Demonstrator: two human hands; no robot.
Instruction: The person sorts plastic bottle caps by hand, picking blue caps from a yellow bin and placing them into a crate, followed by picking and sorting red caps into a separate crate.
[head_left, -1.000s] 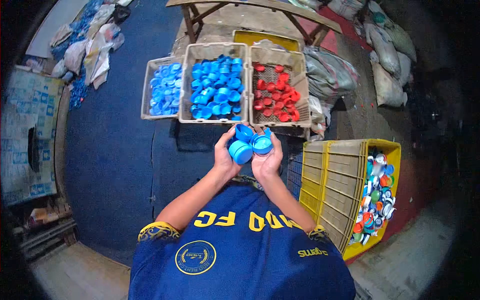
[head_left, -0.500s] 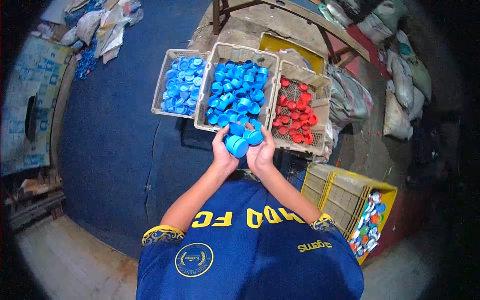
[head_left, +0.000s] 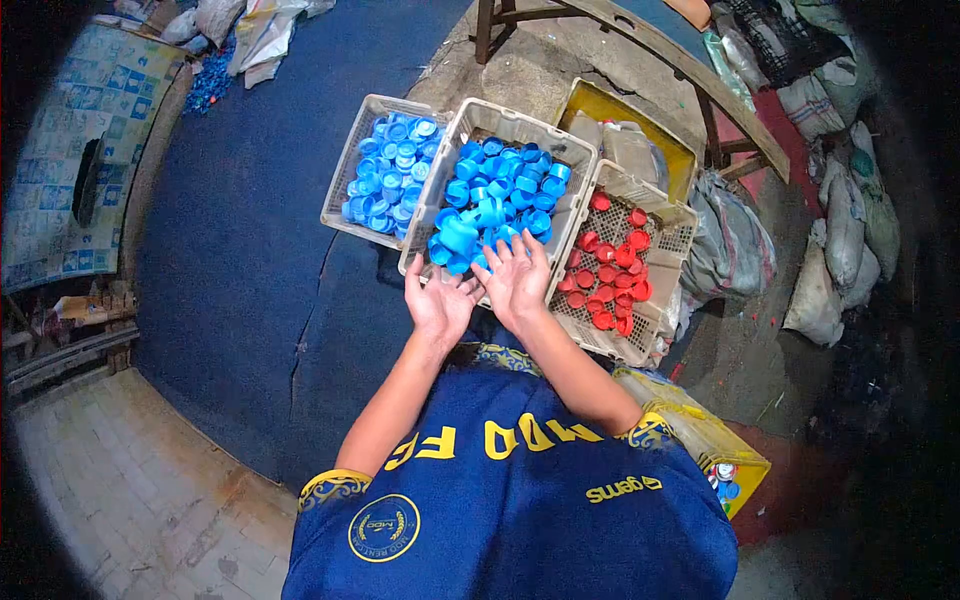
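My left hand [head_left: 443, 303] is palm up with fingers spread over the near edge of the middle white crate [head_left: 533, 124]. Beside it my right hand [head_left: 516, 281] is also palm up, fingers apart, holding nothing. Just beyond the fingertips, some blurred blue caps [head_left: 460, 237] appear to be dropping onto the pile. Many deep blue plastic caps [head_left: 512, 185] lie jumbled in this crate. On the left, a second crate [head_left: 336, 188] holds flatter, lighter blue caps [head_left: 390, 172]. Red caps [head_left: 607, 275] lie in the crate [head_left: 664, 216] at the right.
A yellow crate [head_left: 680, 160] stands behind the red caps, and another yellow crate [head_left: 700, 430] with mixed caps is at my right side. A wooden bench [head_left: 660, 55] is at the back. Stuffed sacks [head_left: 845, 225] line the right side.
Both hands have opened and let go of the blue caps they cupped, which are now over or in the middle crate. The view has shifted, so the crates appear farther right.
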